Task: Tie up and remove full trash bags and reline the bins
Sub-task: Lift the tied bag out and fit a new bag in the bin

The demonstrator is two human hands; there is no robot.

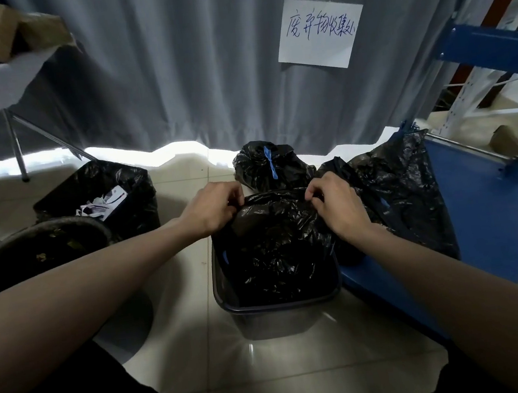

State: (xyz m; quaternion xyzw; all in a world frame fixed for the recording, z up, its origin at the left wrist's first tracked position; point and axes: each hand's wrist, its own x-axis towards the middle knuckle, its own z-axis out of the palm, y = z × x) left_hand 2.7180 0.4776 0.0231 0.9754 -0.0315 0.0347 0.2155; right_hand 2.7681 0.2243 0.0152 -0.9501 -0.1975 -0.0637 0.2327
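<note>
**Relining under way, one bin still full**

Both hands work a fresh black liner (276,246) into the near square bin (279,304) on the floor. The left hand (212,208) pinches the liner's far edge, and the right hand (332,204) pinches it likewise, each grip closed on the plastic at the far rim. Just beyond sits a tied bag (269,167), another bag (399,193) to its right. At far left, a lined bin (99,195) holding paper scraps looks yet to be tied.

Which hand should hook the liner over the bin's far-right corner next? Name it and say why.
Right hand, probably: its fingers already pinch the black liner beside that corner of the bin, while the left hand grips the liner's far-left edge.
</note>
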